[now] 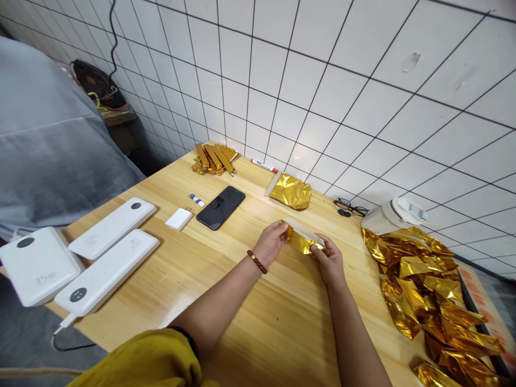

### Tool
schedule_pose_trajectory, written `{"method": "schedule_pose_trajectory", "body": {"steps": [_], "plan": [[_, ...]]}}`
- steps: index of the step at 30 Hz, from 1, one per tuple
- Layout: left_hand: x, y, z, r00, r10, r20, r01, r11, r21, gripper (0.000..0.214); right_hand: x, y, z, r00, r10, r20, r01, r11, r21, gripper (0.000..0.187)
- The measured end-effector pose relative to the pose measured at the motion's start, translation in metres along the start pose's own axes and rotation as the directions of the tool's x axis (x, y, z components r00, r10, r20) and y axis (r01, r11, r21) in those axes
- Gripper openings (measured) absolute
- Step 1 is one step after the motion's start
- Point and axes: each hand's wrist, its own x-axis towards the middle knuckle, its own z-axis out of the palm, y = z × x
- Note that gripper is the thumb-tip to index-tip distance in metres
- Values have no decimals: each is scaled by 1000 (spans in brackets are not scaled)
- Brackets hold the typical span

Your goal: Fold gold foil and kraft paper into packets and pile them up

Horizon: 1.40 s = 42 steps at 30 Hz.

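Both my hands hold one small gold foil sheet [301,241] with a pale strip along its top edge, just above the wooden table [258,317]. My left hand [271,243], with a red bead bracelet on the wrist, pinches its left end. My right hand [329,262] grips its right end with closed fingers. A heap of crumpled gold foil sheets [431,290] lies to the right of my hands. Another gold foil piece on a pale strip [291,191] lies beyond my hands. A stack of folded gold strips [213,158] sits by the wall.
A black phone [221,207], a white charger plug [179,219] and three white power banks [105,252] lie at the left. Glasses [349,206], a red marker [264,165] and a beige lidded cup [394,215] sit near the tiled wall. A grey fabric mass [48,140] rises at far left.
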Motion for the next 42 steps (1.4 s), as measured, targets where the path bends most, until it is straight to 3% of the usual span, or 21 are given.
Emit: {"method": "schedule_pose_trajectory", "body": {"steps": [6,12,19,23,26,30,35,42], "plan": [[-4,1,4,1000,0,31,-2,997,72,49,-1,1,4,998,-65,-16,65,998,-10,49],[-1,-9,0,1000,2,-1,-2,995,96,40,-2,1,-1,996,-64,62,66,997,-27,50],[1,-8,-4,1000,-17,19,16,999,51,37,1,2,-1,1000,-3,31,3,1000,16,32],[-2,-7,1,997,-56,59,56,998,-2,37,-1,3,1,997,13,80,-10,999,-38,27],[-5,-5,5,995,-55,82,52,998,30,42,-4,3,3,988,-2,154,15,997,-80,29],[-7,-5,7,999,-34,17,33,998,51,61,-5,2,3,974,-59,219,91,987,-136,24],[-4,-7,4,999,-39,-5,39,999,30,47,-4,-2,4,973,-105,207,149,967,-208,15],[1,-10,-2,999,-44,-15,44,999,-11,46,-4,0,3,987,4,162,14,994,-112,17]]}}
